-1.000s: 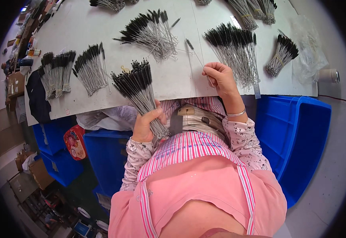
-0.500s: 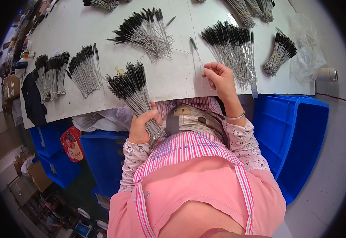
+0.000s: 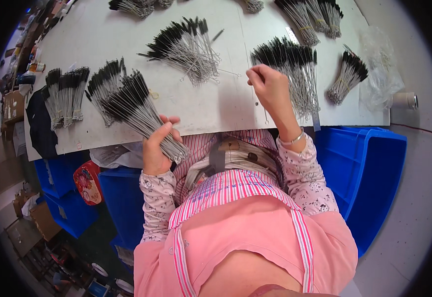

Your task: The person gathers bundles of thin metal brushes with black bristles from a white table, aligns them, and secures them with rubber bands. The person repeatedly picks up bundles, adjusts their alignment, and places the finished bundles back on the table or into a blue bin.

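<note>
My left hand (image 3: 160,143) is wrapped round a thick bundle of thin wire brushes (image 3: 135,104), black bristles up and to the left, looped wire ends by my palm. The bundle is tilted over the table's near edge and partly covers a second brush pile (image 3: 97,94). My right hand (image 3: 271,88) is raised over the table with its fingers curled closed, beside a large loose pile of brushes (image 3: 300,74). A thin looped wire end (image 3: 266,118) shows just below it; whether the fingers hold that wire is hidden. Another loose brush pile (image 3: 189,54) lies farther back between my hands.
Banded brush bundles lie at left (image 3: 67,96), right (image 3: 347,76) and back right (image 3: 305,20) on the white table (image 3: 216,111). Clear plastic bags (image 3: 379,64) sit at the right edge. Blue bins (image 3: 369,168) stand below the table on both sides.
My left hand has moved left with the bundle, which now leans further left. My right hand has moved up slightly and its fingers have closed. The single upright brush near it no longer shows.
</note>
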### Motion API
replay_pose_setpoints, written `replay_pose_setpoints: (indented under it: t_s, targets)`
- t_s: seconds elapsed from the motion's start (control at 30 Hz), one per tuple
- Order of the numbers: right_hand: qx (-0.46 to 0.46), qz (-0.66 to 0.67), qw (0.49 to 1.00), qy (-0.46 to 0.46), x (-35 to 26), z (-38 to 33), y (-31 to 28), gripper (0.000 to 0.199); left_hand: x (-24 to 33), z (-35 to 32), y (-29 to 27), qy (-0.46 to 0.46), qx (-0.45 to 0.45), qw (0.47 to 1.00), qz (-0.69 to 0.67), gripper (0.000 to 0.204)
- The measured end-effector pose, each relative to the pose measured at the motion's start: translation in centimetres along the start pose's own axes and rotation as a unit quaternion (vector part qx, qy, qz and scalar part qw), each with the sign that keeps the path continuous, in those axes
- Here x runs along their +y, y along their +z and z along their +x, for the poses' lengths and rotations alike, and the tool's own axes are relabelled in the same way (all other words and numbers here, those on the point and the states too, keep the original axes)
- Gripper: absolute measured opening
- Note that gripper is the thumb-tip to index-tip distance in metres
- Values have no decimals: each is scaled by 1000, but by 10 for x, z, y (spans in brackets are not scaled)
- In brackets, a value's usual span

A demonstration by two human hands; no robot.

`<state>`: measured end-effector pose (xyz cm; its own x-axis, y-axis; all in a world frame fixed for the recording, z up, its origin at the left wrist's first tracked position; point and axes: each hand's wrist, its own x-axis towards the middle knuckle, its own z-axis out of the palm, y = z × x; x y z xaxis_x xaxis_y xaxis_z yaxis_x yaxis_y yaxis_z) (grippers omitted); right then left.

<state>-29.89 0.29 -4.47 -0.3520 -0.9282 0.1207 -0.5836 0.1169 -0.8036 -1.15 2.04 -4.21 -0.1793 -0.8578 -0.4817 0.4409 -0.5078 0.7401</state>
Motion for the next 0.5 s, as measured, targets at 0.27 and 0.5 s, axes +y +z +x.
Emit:
replay_pose_setpoints:
  t_s: [0.27, 0.5]
  targets:
    - [-149, -241, 956, 76, -28, 106, 62, 47, 33, 84, 14, 21, 88, 995, -33, 17]
    - [-64, -123, 987, 77, -7, 143, 120, 31, 25, 142, 18, -30, 76, 996, -22, 16]
